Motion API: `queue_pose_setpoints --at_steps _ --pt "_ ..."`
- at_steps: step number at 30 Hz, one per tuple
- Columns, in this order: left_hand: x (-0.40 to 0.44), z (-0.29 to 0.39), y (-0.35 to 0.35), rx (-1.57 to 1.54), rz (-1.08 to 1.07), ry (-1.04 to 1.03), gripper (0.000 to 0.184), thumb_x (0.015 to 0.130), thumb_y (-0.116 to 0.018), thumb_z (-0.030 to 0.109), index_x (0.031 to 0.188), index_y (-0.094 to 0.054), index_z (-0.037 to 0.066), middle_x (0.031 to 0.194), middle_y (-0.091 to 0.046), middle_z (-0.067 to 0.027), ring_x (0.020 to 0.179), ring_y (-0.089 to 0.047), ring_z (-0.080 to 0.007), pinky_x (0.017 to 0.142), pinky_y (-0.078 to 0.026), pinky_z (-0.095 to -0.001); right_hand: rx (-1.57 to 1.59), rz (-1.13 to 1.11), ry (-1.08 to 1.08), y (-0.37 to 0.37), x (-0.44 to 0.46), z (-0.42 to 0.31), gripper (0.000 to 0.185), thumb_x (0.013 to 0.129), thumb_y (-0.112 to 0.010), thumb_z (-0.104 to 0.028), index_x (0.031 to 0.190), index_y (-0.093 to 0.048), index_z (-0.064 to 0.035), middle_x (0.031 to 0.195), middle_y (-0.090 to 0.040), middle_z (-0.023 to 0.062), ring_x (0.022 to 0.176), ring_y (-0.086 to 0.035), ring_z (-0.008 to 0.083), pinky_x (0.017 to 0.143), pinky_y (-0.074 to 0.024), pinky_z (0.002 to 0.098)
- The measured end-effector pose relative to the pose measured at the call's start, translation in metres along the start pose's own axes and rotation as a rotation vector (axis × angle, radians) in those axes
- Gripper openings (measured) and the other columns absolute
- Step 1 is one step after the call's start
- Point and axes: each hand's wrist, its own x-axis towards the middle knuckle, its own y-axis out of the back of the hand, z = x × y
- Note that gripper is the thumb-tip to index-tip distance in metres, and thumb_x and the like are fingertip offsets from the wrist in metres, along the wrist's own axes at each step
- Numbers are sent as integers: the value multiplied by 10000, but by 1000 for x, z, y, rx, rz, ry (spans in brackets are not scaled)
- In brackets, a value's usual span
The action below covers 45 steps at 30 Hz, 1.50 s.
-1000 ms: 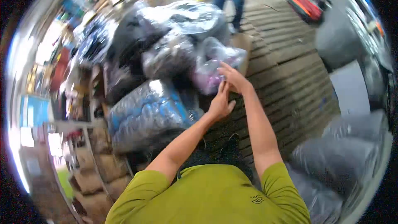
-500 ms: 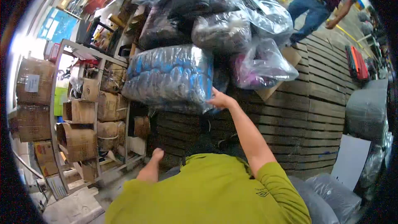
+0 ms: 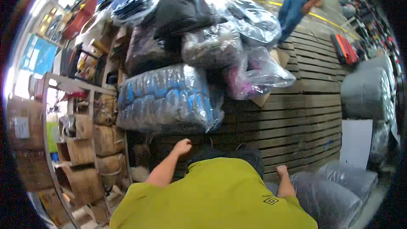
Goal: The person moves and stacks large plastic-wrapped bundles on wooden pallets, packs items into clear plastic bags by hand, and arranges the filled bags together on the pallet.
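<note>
Two hands make up my grip. The left hand hangs before me, its fingers seeming loosely curled, and the right hand hangs lower on the other side, well apart from it. Both are too small for me to tell whether the fingers are fully together or apart.

Just beyond my left hand, and apart from it, lies the plastic-wrapped bundle, grey and blue under its clear film. Near my right hand are grey wrapped bundles.

Behind the blue-and-grey bundle rises a heap: a clear bag with greyish contents, a black sack above it, and a clear bag with pink contents to the right, beside some cardboard. Slatted boards cover the floor around it.

Farther left, cardboard boxes fill a rack. On the right stands a white panel; beyond it I see a red case, and a person in jeans near the heap.
</note>
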Motion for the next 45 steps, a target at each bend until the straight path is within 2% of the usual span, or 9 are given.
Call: queue_pose_setpoints --at_steps 5,6,11,14,18,26,36,42,45 --pt "79 2 45 -123 359 97 237 810 -597 260 869 -681 47 798 -681 -143 767 -654 -247 732 -501 -369 -489 89 711 -90 125 106 345 821 -583 -420 931 -714 -121 855 -695 111 861 -671 237 743 -513 412" --pt "77 28 55 -131 420 112 267 824 -604 292 831 -668 33 756 -678 -142 719 -653 -256 706 -497 -379 -365 -161 391 -86 119 79 322 819 -581 -396 952 -712 -133 881 -692 137 805 -665 244 710 -498 426" --pt "99 98 45 -231 347 131 333 896 -561 323 813 -669 20 702 -670 -125 608 -623 -196 603 -492 -358 447 -258 376 -73 198 32 387 867 -500 -307 1093 -660 -36 988 -687 107 862 -615 241 794 -461 446" --pt "117 149 16 -598 399 158 329 908 -560 298 824 -651 -7 699 -650 -98 608 -607 -169 582 -482 -321 -23 2 496 59 128 -18 324 844 -549 -240 1054 -647 -15 937 -664 99 889 -648 270 763 -521 403" --pt "138 205 7 -706 338 119 336 895 -590 314 801 -630 -6 676 -618 -66 589 -586 -151 577 -474 -300 784 98 74 169 147 -27 246 837 -577 -161 1026 -623 -10 772 -632 90 654 -624 189 543 -491 341" --pt "252 304 40 -94 390 -235 562 767 -707 235 1248 -497 36 1063 -590 -180 938 -592 -269 848 -479 -381 496 425 384 195 161 -42 310 882 -566 -216 1122 -633 -31 956 -661 100 880 -614 227 787 -486 349" --pt "428 528 84 -88 847 -639 990 664 -769 294 1433 -231 -21 1306 -404 -304 1205 -382 -427 1040 -285 -472 360 -22 -4 36 37 0 293 872 -591 -268 1021 -646 -21 919 -649 167 829 -618 258 728 -490 423" --pt "500 622 103 -285 405 -384 421 807 -586 231 1155 -568 -7 998 -612 -248 961 -558 -403 867 -411 -456 683 -152 -228 56 45 19 313 866 -589 -298 1012 -650 -28 939 -649 171 834 -620 271 724 -494 428" --pt "506 651 80 -59 504 -503 336 852 -489 258 949 -601 -45 890 -616 -270 875 -574 -433 773 -433 -466 670 -139 -143 110 119 32 324 862 -589 -314 1008 -652 -32 949 -649 173 836 -621 278 722 -496 431"
